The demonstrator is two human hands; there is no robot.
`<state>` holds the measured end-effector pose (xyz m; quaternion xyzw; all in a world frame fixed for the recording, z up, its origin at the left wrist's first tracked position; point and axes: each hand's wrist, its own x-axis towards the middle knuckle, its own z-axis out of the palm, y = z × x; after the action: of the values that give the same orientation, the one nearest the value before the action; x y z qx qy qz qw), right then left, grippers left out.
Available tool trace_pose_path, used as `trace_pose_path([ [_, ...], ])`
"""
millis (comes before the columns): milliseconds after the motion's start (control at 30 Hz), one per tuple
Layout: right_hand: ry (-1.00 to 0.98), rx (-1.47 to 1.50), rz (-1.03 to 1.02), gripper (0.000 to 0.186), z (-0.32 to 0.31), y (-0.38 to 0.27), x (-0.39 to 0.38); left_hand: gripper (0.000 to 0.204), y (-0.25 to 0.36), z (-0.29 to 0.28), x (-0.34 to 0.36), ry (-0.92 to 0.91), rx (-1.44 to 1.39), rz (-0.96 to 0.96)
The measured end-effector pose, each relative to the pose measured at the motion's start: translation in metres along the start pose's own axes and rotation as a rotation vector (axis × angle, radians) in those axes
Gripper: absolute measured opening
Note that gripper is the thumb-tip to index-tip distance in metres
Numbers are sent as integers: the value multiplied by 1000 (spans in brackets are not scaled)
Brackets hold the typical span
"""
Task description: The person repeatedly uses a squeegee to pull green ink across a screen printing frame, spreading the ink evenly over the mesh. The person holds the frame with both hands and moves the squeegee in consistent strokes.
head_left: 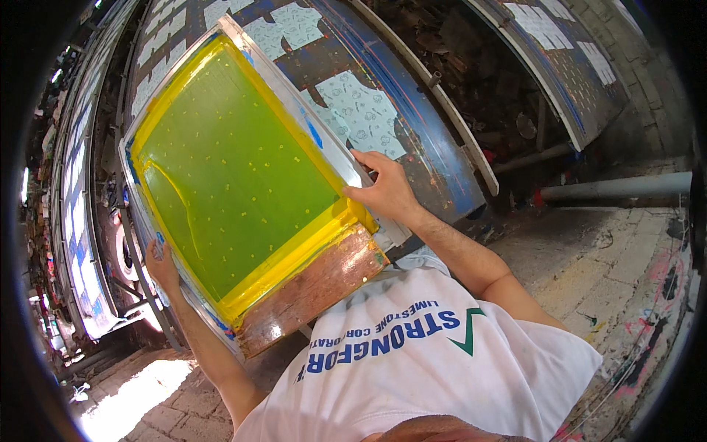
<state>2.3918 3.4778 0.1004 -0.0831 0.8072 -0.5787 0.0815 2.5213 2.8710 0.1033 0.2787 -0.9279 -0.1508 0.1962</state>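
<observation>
A large screen printing frame (236, 162) is held up in front of my body, tilted, with green mesh and yellow tape around its border. A brown wooden board (309, 287) runs along its near end, close to my shirt. My right hand (384, 188) grips the metal side rail on the right, thumb on top and fingers round the outer edge. On the opposite rail, my left hand (162, 267) is closed round the edge, some of its fingers hidden behind the frame. Beyond the rail, a pale printed fabric piece (357, 110) lies flat on the long printing table (434, 177).
More fabric pieces (283, 29) lie farther along the table. Another printing table (582, 110) stands at the far right, and a further one (85, 221) at the left. A grey pipe (618, 188) runs along the right over a stained block floor (574, 258).
</observation>
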Motion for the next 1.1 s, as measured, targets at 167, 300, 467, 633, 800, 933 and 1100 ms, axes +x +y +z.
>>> trace_pose_path([
  [167, -18, -34, -80, 73, -40, 19, 14, 45, 40, -1, -26, 49, 6, 28],
  [300, -105, 75, -50, 70, -94, 47, 22, 45, 98, -7, -72, 74, 103, -50],
  [467, -204, 55, -95, 75, -175, 86, 27, 46, 181, 4, -172, 174, 126, -165],
  [633, -364, 11, -99, 76, -231, 107, 44, 45, 230, 3, -247, 224, 184, -272],
  [800, -446, 66, -118, 73, -231, 125, 59, 42, 235, 5, -301, 274, 165, -310],
  [933, -464, 8, -195, 72, -228, 130, 71, 40, 238, 26, -334, 267, 157, -479],
  [1100, -625, -20, -125, 72, -229, 127, 100, 38, 259, 37, -388, 290, 246, -529],
])
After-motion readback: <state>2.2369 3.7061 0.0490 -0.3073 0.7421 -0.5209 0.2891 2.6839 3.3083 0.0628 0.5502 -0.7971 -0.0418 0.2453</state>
